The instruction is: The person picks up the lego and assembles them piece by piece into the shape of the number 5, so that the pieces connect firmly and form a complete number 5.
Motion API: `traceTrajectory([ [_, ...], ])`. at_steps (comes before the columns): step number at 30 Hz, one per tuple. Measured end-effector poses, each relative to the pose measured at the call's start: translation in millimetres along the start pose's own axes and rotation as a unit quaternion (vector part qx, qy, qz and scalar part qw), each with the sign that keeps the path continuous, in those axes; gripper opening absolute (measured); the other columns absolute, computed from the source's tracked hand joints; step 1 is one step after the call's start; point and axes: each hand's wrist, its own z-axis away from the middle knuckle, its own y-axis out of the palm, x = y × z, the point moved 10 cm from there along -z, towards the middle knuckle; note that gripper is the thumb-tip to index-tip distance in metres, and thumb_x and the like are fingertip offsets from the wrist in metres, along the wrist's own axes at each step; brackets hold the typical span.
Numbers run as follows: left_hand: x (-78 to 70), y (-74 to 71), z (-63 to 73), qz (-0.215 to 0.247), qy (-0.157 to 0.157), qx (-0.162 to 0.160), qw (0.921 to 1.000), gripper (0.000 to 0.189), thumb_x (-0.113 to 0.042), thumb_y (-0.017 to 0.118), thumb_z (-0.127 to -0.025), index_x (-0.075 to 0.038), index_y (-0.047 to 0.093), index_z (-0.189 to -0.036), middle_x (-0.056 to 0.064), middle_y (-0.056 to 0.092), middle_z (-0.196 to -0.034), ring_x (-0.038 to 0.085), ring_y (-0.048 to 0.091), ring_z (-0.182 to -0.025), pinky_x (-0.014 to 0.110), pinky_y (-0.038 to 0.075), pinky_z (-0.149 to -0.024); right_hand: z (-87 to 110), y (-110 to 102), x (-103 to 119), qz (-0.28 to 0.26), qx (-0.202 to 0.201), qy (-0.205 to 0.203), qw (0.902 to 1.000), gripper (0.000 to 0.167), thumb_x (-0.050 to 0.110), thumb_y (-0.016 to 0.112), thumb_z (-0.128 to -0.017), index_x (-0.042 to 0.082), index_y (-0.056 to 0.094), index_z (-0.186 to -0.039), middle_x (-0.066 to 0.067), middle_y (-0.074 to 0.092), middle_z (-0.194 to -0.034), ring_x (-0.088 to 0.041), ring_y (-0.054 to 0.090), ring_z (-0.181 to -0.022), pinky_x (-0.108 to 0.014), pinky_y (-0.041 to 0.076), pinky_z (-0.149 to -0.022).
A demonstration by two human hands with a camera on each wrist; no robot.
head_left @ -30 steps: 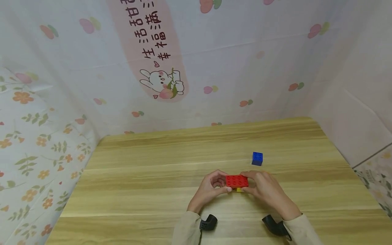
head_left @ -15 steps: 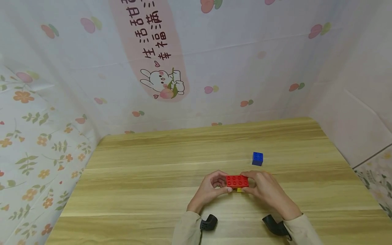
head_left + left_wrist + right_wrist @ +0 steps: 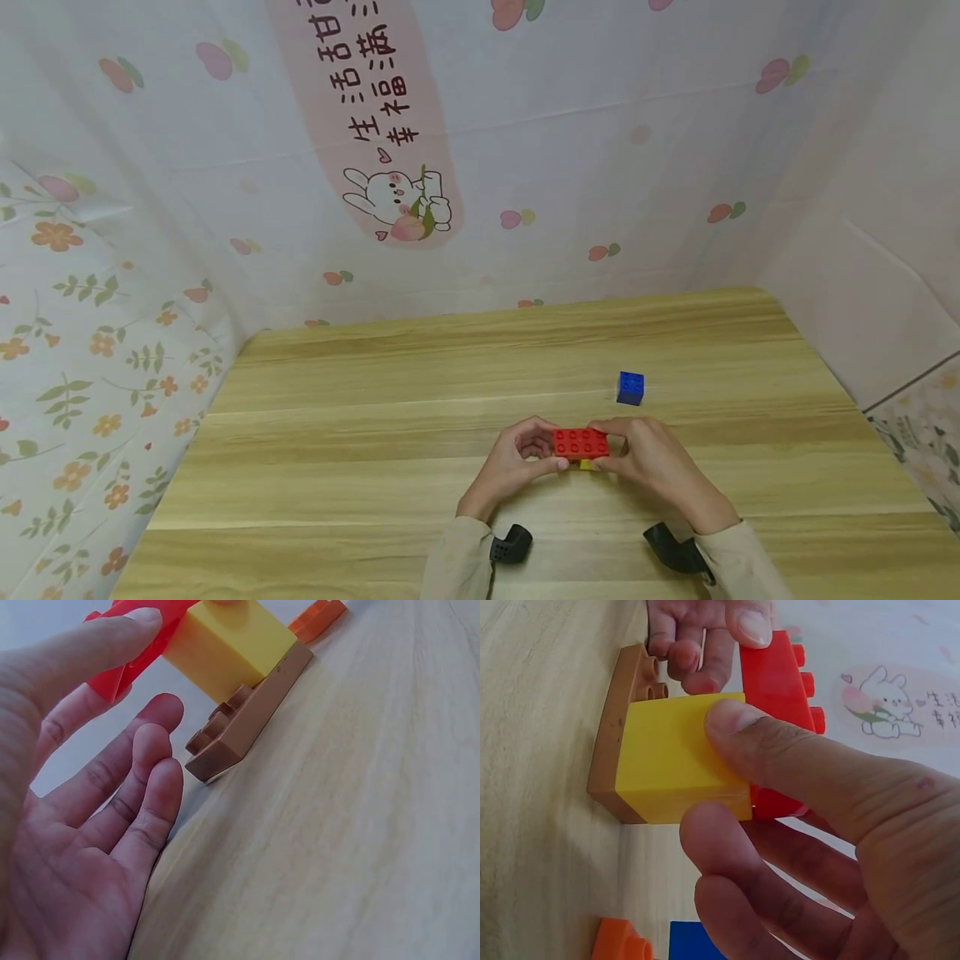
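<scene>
A red toy building brick with studs on top sits above a tall yellow brick. Under the yellow one, a flat brown brick lies on the table, with bare studs at its left end. My left hand pinches the left end of the red brick between thumb and index finger, its other fingers loosely bent beside the stack. My right hand holds the stack's right end, thumb pressed on the yellow brick's face close under the red one. Its index fingertip is hidden behind the bricks in the right wrist view.
A blue brick stands on the wooden table behind the right hand. Near it lies an orange brick, hidden by the hand in the head view. Printed cloth hangs along the table's far edge.
</scene>
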Motion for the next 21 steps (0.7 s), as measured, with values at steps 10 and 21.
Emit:
traceTrajectory([
  [10, -1.6, 0.5, -0.9, 0.001, 0.004, -0.002, 1.0000, 0.033, -0.001, 0.074, -0.077, 0.001, 0.062, -0.107, 0.007, 0.063, -0.091, 0.012, 0.055, -0.077, 0.026, 0.049, -0.070, 0.8, 0.6, -4.3, -0.015, -0.003, -0.001, 0.9999, 0.041, 0.014, 0.083, -0.067, 0.001, 0.070, -0.104, -0.009, 0.069, -0.091, 0.001, 0.047, -0.051, -0.021, 0.040, -0.045],
  [21, 1.2, 2.5, -2.0, 0.017, -0.007, 0.007, 0.9998, 0.036, 0.000, 0.072, -0.078, 0.000, 0.060, -0.112, 0.006, 0.062, -0.095, 0.023, 0.055, -0.084, 0.027, 0.048, -0.074, 1.0, 0.5, -6.3, -0.031, 0.002, -0.008, 0.9995, 0.042, 0.017, 0.083, -0.068, 0.001, 0.070, -0.104, -0.006, 0.068, -0.087, 0.000, 0.047, -0.051, -0.022, 0.041, -0.044],
])
